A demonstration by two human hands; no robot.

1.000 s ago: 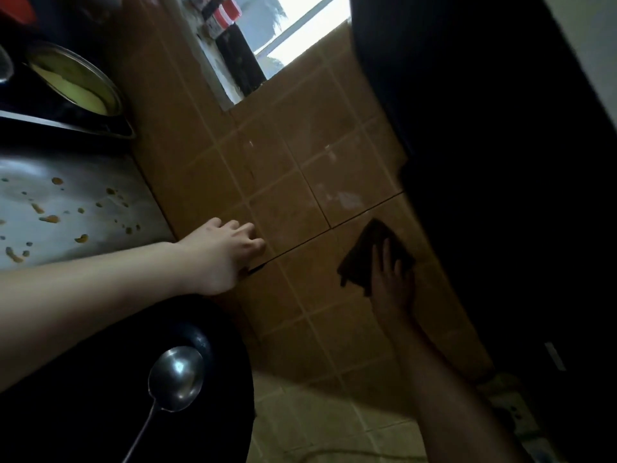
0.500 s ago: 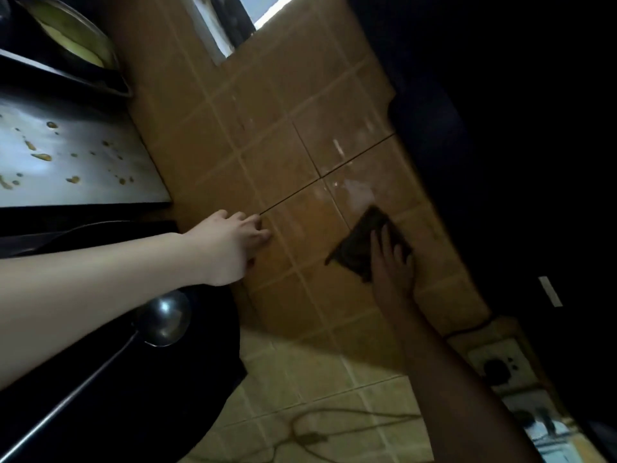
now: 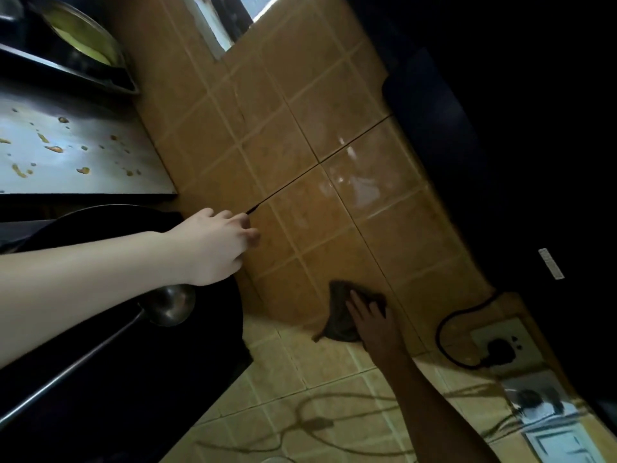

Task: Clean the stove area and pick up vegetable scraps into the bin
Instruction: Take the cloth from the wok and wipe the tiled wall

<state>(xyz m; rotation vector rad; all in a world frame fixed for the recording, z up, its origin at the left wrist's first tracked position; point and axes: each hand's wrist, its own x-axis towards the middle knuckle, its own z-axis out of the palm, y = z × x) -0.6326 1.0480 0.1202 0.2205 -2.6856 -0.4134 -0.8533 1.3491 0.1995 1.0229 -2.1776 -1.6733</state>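
Wiping down the wall tiles (image 3: 334,135).
The right hand (image 3: 370,324) presses a dark cloth (image 3: 339,320) against them, fingers straight and slightly spread. The left hand (image 3: 213,245) braces there too, fingers loosely bent, apparently empty in this dim light. The spattered stove surface (image 3: 83,152) lies well apart, not yet wiped. A wider sweep could drag a damp cloth onto the plugged socket (image 3: 500,347) nearby.

Both forearms are bare, uncovered from the picture's edge down to the fingertips. The left hand (image 3: 213,245) is brightly lit; the right hand (image 3: 370,320) lies in shadow.
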